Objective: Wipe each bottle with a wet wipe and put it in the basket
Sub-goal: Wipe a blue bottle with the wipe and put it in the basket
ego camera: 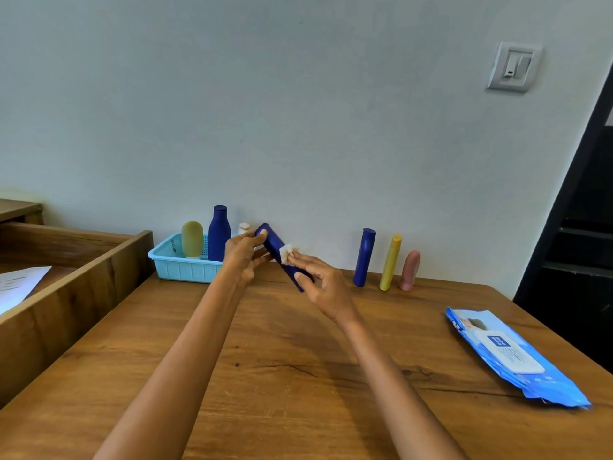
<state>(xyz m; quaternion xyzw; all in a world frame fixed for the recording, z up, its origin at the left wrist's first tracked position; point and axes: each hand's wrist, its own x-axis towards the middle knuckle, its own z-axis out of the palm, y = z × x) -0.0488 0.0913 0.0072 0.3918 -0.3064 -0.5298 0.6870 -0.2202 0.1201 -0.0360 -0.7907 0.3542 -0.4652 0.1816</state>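
Held item: dark blue bottle (pixel 274 246), tilted, above the desk (pixel 298 360), just right of the basket.
Left hand (pixel 240 257): clamped on the bottle's upper end.
Right hand (pixel 320 282): gripping the lower end, fingers pressing a wet wipe (pixel 286 253) to the side.
Basket (pixel 179 265): light blue, by the wall; olive bottle (pixel 192 240), blue bottle (pixel 219 233), small white bottle (pixel 244 228), upright inside.
Row against wall: blue tube (pixel 364 257), yellow tube (pixel 390 262), pink tube (pixel 410 270), leaning.
Wipes pack (pixel 510 356): flat, desk's right edge.
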